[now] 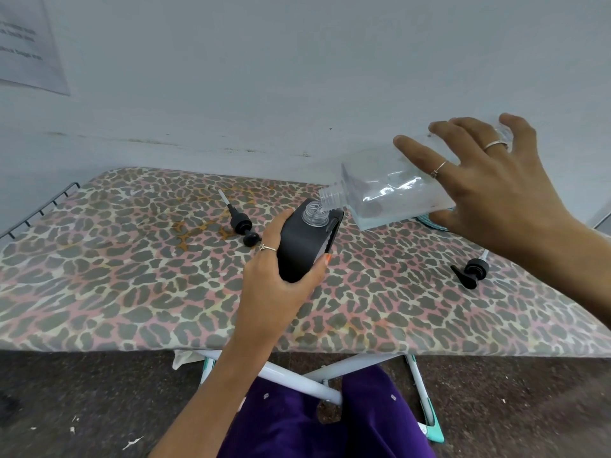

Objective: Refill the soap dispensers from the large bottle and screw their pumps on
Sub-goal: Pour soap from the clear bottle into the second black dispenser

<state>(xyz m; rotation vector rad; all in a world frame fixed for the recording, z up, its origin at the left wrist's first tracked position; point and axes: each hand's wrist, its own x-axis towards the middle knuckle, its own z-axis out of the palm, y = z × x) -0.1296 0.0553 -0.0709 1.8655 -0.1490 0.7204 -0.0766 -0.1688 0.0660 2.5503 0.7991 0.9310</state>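
My left hand [281, 285] grips a black square soap dispenser [305, 246] standing on the leopard-print board, its clear threaded neck uncovered. My right hand [489, 183] holds a large clear bottle [386, 193] tipped on its side, its mouth right over the dispenser's neck. A little pale liquid lies along the bottle's lower side. One black pump [241, 224] with a white tube lies on the board to the left of the dispenser. A second black pump [472, 271] lies to the right, under my right forearm.
The ironing board [132, 276] with leopard-print cover stands against a white wall. A wire rack [39, 209] sticks out at its left end. White crossed legs [297, 375] show below the board's near edge, above my purple trousers. A paper sheet [29, 41] hangs on the wall.
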